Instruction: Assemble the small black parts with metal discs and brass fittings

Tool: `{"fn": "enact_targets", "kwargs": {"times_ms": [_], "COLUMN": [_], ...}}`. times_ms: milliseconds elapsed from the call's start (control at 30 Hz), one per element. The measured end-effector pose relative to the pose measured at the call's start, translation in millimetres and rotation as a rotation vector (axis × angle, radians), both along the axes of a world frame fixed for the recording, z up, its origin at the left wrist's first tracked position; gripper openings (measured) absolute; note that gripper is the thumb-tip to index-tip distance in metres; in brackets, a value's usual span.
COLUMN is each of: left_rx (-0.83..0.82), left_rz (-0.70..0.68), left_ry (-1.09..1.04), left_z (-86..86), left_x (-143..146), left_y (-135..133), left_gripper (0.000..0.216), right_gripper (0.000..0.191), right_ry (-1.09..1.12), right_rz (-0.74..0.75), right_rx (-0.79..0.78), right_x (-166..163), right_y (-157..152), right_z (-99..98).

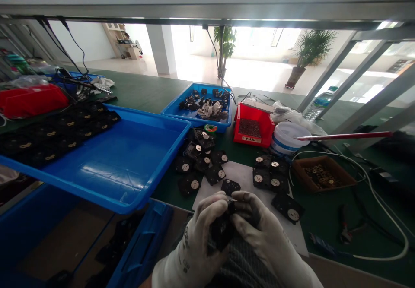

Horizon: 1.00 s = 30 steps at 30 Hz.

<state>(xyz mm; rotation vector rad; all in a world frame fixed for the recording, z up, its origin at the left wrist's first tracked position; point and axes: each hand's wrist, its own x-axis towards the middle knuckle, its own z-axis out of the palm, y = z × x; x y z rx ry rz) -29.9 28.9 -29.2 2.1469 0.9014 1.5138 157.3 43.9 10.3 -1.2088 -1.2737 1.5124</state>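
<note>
Both of my hands wear white gloves and meet low in the middle of the head view. My left hand point(202, 232) is closed around a black plastic housing point(221, 232). At its upper right end, the fingers of my right hand point(264, 227) are closed on the same part, and their tips partly hide it. Just beyond my fingertips a small black part point(231, 186) lies on a white sheet point(238, 171). Black units with silver discs point(215, 174) are grouped left of it. Similar black units point(271, 177) are laid out to the right, with one more black unit point(288, 207) nearer me.
A large blue tray point(129, 167) carries rows of black housings point(61, 128) at left. Behind stand a smaller blue tray point(170, 108), a red bin point(271, 128) and a white tub point(290, 139). Right are a brown box point(304, 184), pliers point(345, 232) and a looped cable point(389, 210).
</note>
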Motion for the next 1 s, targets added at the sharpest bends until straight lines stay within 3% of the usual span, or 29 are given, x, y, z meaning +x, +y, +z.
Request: {"fn": "enact_targets", "kwargs": {"times_ms": [100,300,633,833,1000], "left_rx": [0.059,0.141,-0.093,-0.147,-0.194], "left_rz": [0.028,0.076,0.239,0.226,0.187], "left_ry": [0.013,0.021,0.070,0.083,0.112], "left_z": [-1.8,-4.3,3.3,-2.9,7.5], "left_x": [2.3,4.2,-0.6,0.9,-0.9], "left_y": [3.2,8.5,10.3,10.2,9.5], "left_gripper": [0.069,0.074,0.040,0.043,0.038], "right_gripper": [0.038,0.042,0.047,0.051,0.053], "right_ry": [0.166,0.294,0.236,0.277,0.298], "right_rz": [0.007,-0.120,-0.202,-0.283,-0.326], "right_rx": [-0.058,-0.114,-0.135,-0.172,-0.158], "right_x": [-2.9,-10.9,-19.2,-25.9,-26.6], "right_y": [0.7,-6.4,-11.4,-12.4,-12.0], "right_z": [-2.9,-3.9,-1.2,-1.6,-8.1]}}
